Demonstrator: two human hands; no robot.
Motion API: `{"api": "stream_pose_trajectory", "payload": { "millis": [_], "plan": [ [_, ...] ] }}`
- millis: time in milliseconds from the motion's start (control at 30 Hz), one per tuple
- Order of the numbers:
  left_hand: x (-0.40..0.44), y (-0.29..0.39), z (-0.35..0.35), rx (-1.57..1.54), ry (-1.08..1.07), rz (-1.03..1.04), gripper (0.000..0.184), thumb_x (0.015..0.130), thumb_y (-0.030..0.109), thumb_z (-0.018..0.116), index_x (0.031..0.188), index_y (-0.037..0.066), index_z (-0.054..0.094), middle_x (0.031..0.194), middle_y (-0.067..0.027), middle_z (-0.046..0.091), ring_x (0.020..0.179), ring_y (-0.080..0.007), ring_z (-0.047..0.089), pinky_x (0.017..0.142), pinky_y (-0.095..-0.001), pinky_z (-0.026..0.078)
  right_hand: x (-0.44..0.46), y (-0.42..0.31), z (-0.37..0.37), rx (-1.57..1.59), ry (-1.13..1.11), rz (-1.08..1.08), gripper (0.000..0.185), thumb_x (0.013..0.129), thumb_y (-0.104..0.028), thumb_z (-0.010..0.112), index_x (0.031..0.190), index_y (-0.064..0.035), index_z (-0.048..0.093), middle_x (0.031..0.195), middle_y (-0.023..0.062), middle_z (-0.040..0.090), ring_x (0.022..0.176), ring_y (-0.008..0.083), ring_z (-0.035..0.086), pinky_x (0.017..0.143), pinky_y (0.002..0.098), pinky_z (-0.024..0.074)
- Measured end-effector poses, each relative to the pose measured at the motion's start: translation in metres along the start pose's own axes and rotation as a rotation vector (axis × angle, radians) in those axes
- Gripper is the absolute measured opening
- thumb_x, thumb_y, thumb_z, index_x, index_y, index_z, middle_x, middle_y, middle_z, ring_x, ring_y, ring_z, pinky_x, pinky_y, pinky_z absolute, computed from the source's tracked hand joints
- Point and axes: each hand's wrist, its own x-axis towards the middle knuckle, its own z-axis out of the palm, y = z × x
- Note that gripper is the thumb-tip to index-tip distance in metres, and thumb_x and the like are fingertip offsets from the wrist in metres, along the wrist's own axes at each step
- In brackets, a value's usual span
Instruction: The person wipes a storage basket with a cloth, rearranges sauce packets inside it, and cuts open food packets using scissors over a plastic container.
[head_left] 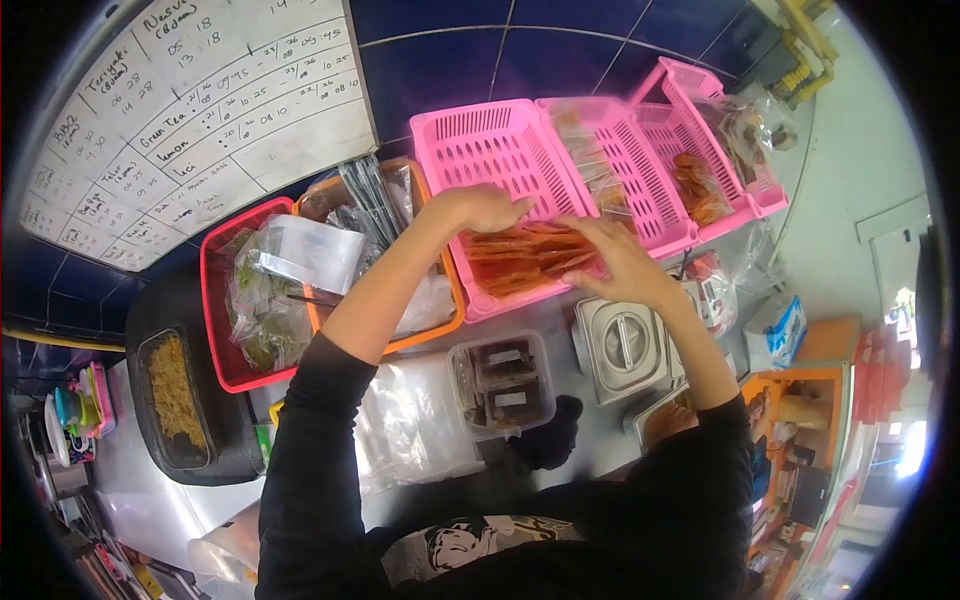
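A row of flat orange-red sachets (525,262) stands packed on edge in the front of a pink slotted basket (487,118). My left hand (482,208) reaches over the far side of the row with its fingers curled together; what sits under those fingertips is hidden. At the right end of the row is my right hand (622,262), thumb and fingers spread apart and touching the sachets. Just right of it, a second pink basket (660,232) holds clear-wrapped packets (600,165) and a small pile of orange packets (700,188).
Left of my arms stand an orange basket (455,322) with bundled packets and a red basket (207,305) with clear bags. Nearer me are a clear tub (548,385) of dark packs, plastic bags (415,420) and a lidded steel container (625,345). A whiteboard (250,140) leans behind.
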Motion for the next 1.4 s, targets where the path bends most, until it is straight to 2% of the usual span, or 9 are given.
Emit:
{"api": "stream_pose_trajectory", "payload": {
  "millis": [300, 467, 533, 633, 767, 1000, 1133, 1300, 1400],
  "plan": [
    [-0.010, 0.012, 0.023, 0.116, 0.058, 0.177, 0.045, 0.093, 0.033, 0.035, 0.135, 0.016, 0.039, 0.121, -0.0190, 0.053, 0.109, -0.0345, 0.052, 0.095, -0.0410, 0.039, -0.010, -0.008, -0.001, -0.049, -0.032, -0.006, 0.056, 0.076, -0.035, 0.067, 0.121, -0.0067, 0.050, 0.119, 0.0141, 0.052, 0.112, 0.0300, 0.047, 0.094, 0.0416, 0.0339],
    [-0.011, 0.021, 0.018, 0.119, -0.068, 0.200, 0.043, 0.092, 0.022, 0.038, 0.135, 0.018, 0.040, 0.122, -0.0165, 0.054, 0.111, -0.0330, 0.051, 0.096, -0.0389, 0.039, -0.022, -0.038, -0.007, -0.225, 0.355, -0.051, 0.051, 0.077, -0.033, 0.066, 0.118, -0.0061, 0.051, 0.115, 0.0145, 0.054, 0.109, 0.0303, 0.048, 0.095, 0.0434, 0.0335],
    [0.000, 0.011, 0.023, 0.100, -0.053, 0.202, 0.042, 0.092, 0.021, 0.039, 0.134, 0.018, 0.042, 0.121, -0.0167, 0.054, 0.110, -0.0330, 0.051, 0.096, -0.0384, 0.039, -0.060, -0.052, 0.003, -0.213, 0.354, 0.084, 0.045, 0.078, -0.030, 0.065, 0.113, -0.0041, 0.052, 0.111, 0.0168, 0.054, 0.102, 0.0337, 0.052, 0.088, 0.0430, 0.0397],
    [0.002, 0.006, 0.026, 0.066, 0.030, 0.229, 0.041, 0.091, 0.019, 0.039, 0.131, 0.018, 0.045, 0.120, -0.0170, 0.054, 0.109, -0.0327, 0.052, 0.096, -0.0376, 0.039, -0.121, -0.101, 0.037, 0.048, -0.139, 0.572, 0.039, 0.076, -0.027, 0.067, 0.099, -0.0009, 0.050, 0.099, 0.0191, 0.055, 0.084, 0.0389, 0.058, 0.073, 0.0436, 0.0472],
    [-0.005, 0.012, 0.016, 0.008, 0.027, 0.244, 0.040, 0.090, 0.017, 0.039, 0.129, 0.017, 0.048, 0.118, -0.0177, 0.056, 0.107, -0.0320, 0.053, 0.095, -0.0365, 0.040, -0.184, -0.131, 0.135, 0.006, -0.510, 0.923, 0.069, 0.068, -0.033, 0.074, 0.117, 0.0032, 0.042, 0.103, 0.0216, 0.052, 0.097, 0.0378, 0.054, 0.084, 0.0436, 0.0453],
    [-0.017, 0.012, 0.013, -0.046, 0.024, 0.299, 0.042, 0.088, 0.017, 0.038, 0.130, 0.018, 0.047, 0.116, -0.0185, 0.057, 0.106, -0.0324, 0.054, 0.094, -0.0365, 0.040, -0.204, -0.131, 0.227, -0.133, -0.110, 0.879, 0.073, 0.065, -0.029, 0.076, 0.122, -0.0013, 0.039, 0.117, 0.0271, 0.040, 0.100, 0.0436, 0.051, 0.076, 0.0466, 0.0496],
    [-0.026, 0.015, 0.021, -0.055, 0.012, 0.301, 0.044, 0.088, 0.023, 0.037, 0.132, 0.017, 0.044, 0.122, -0.0174, 0.053, 0.112, -0.0331, 0.051, 0.099, -0.0358, 0.037, -0.214, -0.090, 0.180, 0.054, -0.435, 0.910, 0.054, 0.064, -0.020, 0.069, 0.114, -0.0055, 0.054, 0.108, 0.0226, 0.054, 0.100, 0.0383, 0.054, 0.082, 0.0431, 0.0481],
    [-0.024, 0.009, 0.036, -0.141, 0.032, 0.294, 0.048, 0.091, 0.029, 0.033, 0.132, 0.006, 0.041, 0.130, -0.0163, 0.047, 0.121, -0.0330, 0.043, 0.104, -0.0353, 0.031, -0.152, -0.121, -0.021, 0.135, -0.202, 0.636, 0.043, 0.062, -0.019, 0.064, 0.100, 0.0017, 0.060, 0.082, 0.0207, 0.062, 0.077, 0.0339, 0.062, 0.072, 0.0378, 0.0495],
    [-0.023, 0.007, 0.044, -0.149, 0.078, 0.307, 0.048, 0.091, 0.031, 0.032, 0.131, 0.006, 0.043, 0.131, -0.0155, 0.046, 0.121, -0.0325, 0.043, 0.105, -0.0357, 0.030, -0.115, -0.133, -0.087, -0.024, 0.075, 0.590, 0.040, 0.063, -0.014, 0.061, 0.099, 0.0028, 0.057, 0.087, 0.0212, 0.059, 0.084, 0.0339, 0.058, 0.078, 0.0379, 0.0455]
  ]
}}
